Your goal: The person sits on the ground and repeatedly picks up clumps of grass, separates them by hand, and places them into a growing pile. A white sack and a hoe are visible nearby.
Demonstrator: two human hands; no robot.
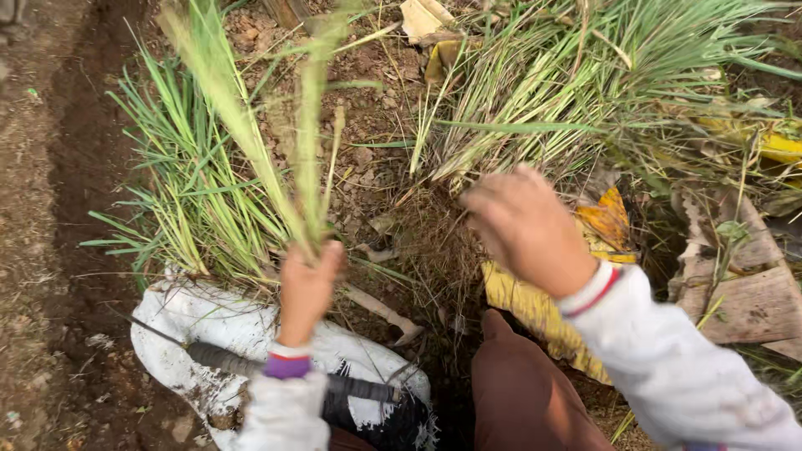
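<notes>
In the head view, the left hand (307,284) has its grip closed around a bunch of long green and yellowing grass blades (251,125), held upright above a white woven sack (209,326) on the soil. The right hand (522,225) hovers blurred, its grip loosely curled and empty, near a rooted grass clump (543,92); the sharp-edged blades could likely cut bare fingers or slip free.

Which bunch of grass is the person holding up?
The small bunch of grass stalks gripped in the left hand; the other clumps are rooted in the soil, untouched.
</notes>
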